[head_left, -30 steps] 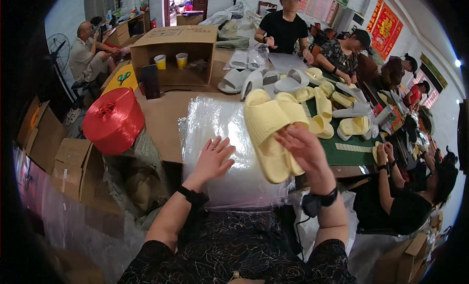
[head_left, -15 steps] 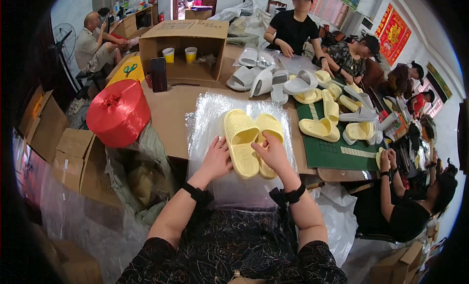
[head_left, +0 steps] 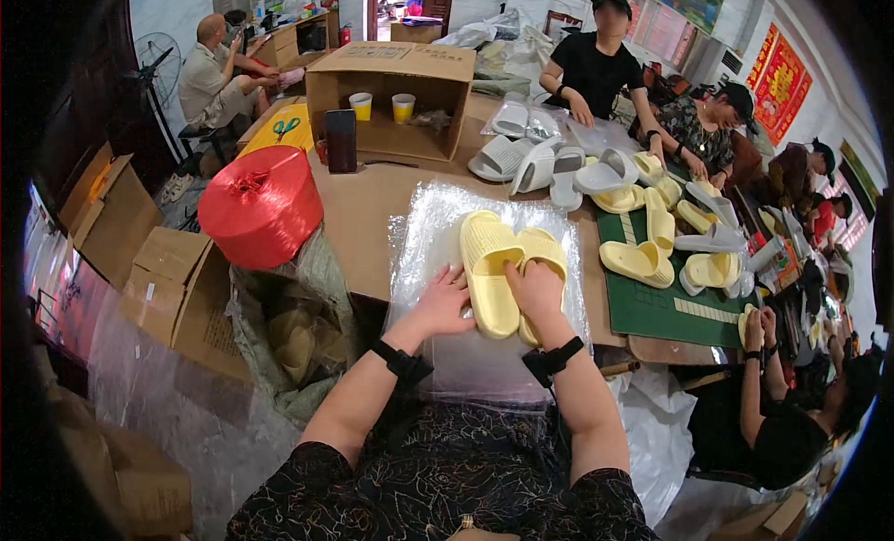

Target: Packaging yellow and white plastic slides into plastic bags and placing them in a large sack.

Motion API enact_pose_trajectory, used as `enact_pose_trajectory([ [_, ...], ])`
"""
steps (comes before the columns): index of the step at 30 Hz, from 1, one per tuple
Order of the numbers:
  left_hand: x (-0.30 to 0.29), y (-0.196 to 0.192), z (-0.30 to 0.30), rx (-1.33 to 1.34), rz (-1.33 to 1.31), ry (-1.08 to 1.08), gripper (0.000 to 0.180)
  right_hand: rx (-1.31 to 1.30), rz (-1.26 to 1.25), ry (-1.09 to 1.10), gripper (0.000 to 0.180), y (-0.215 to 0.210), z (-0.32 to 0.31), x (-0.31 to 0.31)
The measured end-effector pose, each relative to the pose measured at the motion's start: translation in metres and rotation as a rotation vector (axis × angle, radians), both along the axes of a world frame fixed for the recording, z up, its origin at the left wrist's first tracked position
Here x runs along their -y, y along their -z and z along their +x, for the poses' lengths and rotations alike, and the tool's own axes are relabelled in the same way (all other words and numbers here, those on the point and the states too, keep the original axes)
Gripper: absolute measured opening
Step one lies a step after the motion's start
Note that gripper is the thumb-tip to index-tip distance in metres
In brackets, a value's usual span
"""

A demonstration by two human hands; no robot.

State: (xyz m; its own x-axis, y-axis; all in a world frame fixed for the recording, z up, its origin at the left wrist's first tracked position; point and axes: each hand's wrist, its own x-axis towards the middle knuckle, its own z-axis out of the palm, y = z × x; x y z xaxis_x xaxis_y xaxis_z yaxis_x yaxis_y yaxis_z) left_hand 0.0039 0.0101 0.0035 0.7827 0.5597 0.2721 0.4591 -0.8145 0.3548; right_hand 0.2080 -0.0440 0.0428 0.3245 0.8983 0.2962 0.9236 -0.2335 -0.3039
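Note:
A pair of pale yellow slippers (head_left: 498, 262) lies side by side on a stack of clear plastic bags (head_left: 428, 238) at the near edge of the brown table (head_left: 358, 215). My left hand (head_left: 440, 304) rests flat on the plastic, fingertips touching the heel of the left slipper. My right hand (head_left: 537, 290) lies on the heel end of the right slipper, fingers curled over it. Both wrists wear black bands.
A large red spool of twine (head_left: 261, 206) stands at the table's left. An open cardboard box (head_left: 391, 89) with two cups sits behind. More yellow and white slippers (head_left: 643, 220) cover the green mat (head_left: 666, 308). Several people sit around the far and right sides.
The slippers came down from my raised right hand onto the plastic bags. Both hands drew closer together at the slippers' heels.

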Motion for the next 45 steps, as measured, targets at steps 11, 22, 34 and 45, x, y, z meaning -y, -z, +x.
enact_pose_trajectory([
  [11,0.002,-0.031,-0.001,-0.271,-0.003,0.027,0.076,-0.219,0.202,0.167,0.051,-0.015,0.029,0.039],
  [22,-0.026,-0.042,-0.001,0.156,0.124,0.022,0.057,-0.437,0.41,0.31,0.047,-0.004,0.059,0.162],
  [34,0.079,-0.018,-0.032,-0.231,0.097,0.045,0.083,-0.536,0.508,0.285,0.035,0.009,0.06,0.213],
  [45,0.043,-0.027,-0.003,0.004,0.033,-0.085,0.042,-0.189,0.301,-0.028,0.025,-0.023,0.021,0.208],
])
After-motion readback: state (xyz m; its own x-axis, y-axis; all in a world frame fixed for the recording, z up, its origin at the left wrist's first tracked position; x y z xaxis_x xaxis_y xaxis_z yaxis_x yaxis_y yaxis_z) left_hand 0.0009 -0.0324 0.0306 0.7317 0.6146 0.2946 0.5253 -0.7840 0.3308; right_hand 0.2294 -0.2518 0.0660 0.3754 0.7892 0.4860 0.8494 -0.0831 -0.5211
